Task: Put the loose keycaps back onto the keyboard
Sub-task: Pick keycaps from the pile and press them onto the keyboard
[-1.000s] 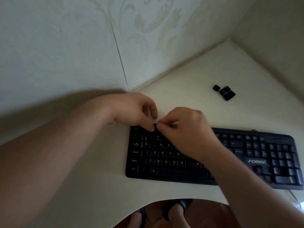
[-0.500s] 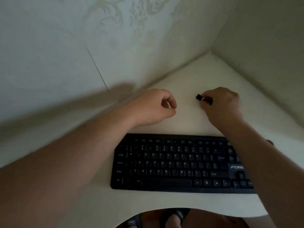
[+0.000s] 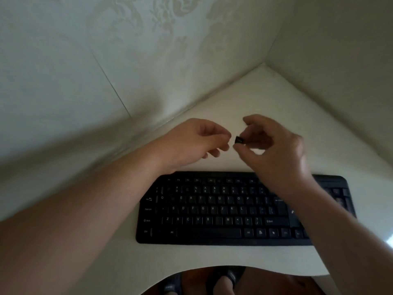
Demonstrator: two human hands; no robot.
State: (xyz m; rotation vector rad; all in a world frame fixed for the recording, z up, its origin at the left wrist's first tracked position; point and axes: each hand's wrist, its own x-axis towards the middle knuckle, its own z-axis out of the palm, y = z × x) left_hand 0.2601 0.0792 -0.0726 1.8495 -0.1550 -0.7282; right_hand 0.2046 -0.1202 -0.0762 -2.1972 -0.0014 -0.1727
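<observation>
Two hands hover beyond the keyboard's (image 3: 212, 211) far edge: right hand (image 3: 274, 150) pinching one keycap (image 3: 239, 140), left hand (image 3: 191, 141) loosely curled, empty.

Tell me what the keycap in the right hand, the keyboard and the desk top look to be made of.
Keycap: likely molded plastic, matte black, with crisp edges; it is too small to say more.
Keyboard: likely plastic, matte black with pale printed legends and no glare.
Desk top: smooth cream surface with a cut curved front edge, perhaps laminated board; the material cannot be told.
</observation>
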